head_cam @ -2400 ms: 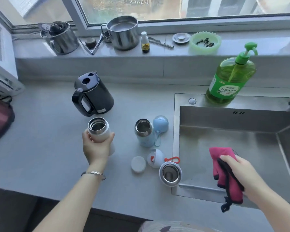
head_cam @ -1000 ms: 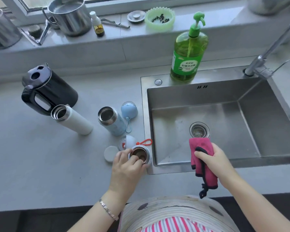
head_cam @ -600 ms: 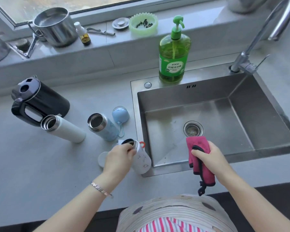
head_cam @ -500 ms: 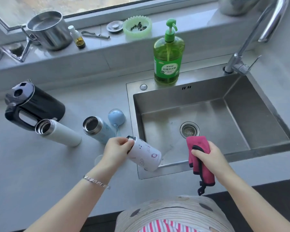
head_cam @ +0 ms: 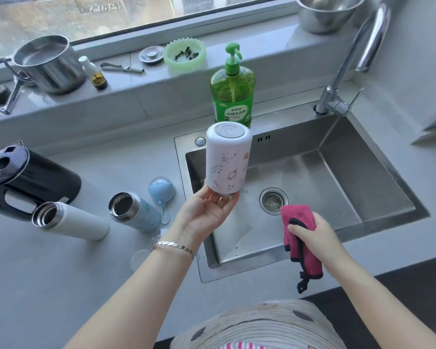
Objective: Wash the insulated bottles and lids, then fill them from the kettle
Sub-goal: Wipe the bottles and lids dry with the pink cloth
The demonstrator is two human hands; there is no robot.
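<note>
Left hand (head_cam: pixel 207 212) curled round mouth end of printed white bottle (head_cam: pixel 228 159), inverted over sink (head_cam: pixel 363 177). Right hand (head_cam: pixel 310 230) clenched pink cloth (head_cam: pixel 297 217). Bottle likely light, rigid, slick when wet (better held mid-body).

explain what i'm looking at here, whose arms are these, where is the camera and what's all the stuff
There is no machine here. These are a person's two bare arms, filmed by a single wide-angle camera worn on their head. It looks down at a kitchen counter and a steel sink.

The left hand holds a white printed bottle upside down over the sink, with its base up. The right hand grips a pink cloth.

On the counter stand a black kettle, a white bottle and a pale blue bottle. Both of these bottles are open, and a round blue lid sits beside the blue one. A green soap bottle stands behind the sink.
</note>
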